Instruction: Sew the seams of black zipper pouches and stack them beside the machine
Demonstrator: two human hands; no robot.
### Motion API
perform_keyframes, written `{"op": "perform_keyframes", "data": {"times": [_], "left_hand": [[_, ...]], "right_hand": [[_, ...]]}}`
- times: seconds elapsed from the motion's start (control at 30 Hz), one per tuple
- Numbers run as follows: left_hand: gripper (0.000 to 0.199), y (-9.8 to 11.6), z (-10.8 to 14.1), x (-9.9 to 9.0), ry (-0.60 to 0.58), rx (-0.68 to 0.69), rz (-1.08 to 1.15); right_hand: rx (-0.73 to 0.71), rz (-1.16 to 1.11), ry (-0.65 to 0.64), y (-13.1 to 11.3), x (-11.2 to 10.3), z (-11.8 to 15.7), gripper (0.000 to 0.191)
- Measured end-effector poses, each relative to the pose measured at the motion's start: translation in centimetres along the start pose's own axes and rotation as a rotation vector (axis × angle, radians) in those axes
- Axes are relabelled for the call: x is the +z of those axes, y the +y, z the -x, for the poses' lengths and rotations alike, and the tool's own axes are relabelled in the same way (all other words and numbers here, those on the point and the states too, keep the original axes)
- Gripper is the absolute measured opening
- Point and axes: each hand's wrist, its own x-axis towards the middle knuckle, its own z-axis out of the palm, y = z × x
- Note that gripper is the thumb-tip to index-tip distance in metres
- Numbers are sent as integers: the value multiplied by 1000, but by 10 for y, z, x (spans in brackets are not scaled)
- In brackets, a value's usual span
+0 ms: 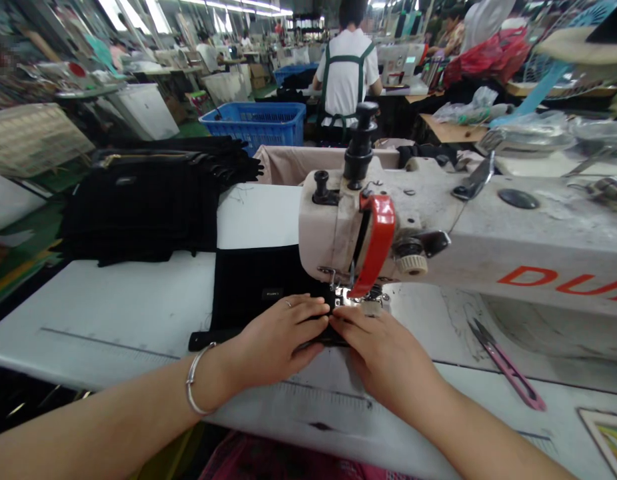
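Observation:
A black fabric panel (243,287) with a small label lies on the white table, its right part under the sewing machine's (373,267) presser foot. Along its near edge runs a rolled or folded black strip (208,340). My left hand (286,327), a bracelet at its wrist, has its fingers over the near edge of the panel, thumb on the front side. Close beside the presser foot, my right hand (373,340) has its fingertips closed on the same edge, almost touching the left fingertips. The cloth right under both hands is hidden.
A stack of black fabric pieces (148,200) lies at the back left of the table. Pink thread snips (508,367) rest to the right. Behind stand a blue crate (258,120) and a seated co-worker (346,73). The machine's arm spans the right side.

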Motion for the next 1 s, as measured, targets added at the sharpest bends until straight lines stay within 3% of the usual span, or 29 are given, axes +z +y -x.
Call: {"op": "perform_keyframes", "data": {"times": [0.17,0.5,0.73,0.87,1.0], "left_hand": [[29,-10,-7,1,70,35,-27],[28,-13,-8,3,72,43,-63],[24,-42,-2,-2,65,227,-75],[22,-57,3,-9,78,136,158],[16,-44,2,-5,108,10,244]], "right_hand": [[66,-11,37,9,6,-3,41],[83,-29,78,7,9,-1,38],[99,-22,339,14,-5,0,19],[170,152,262,17,-6,-4,20],[188,211,173,16,-3,-3,32]]}}
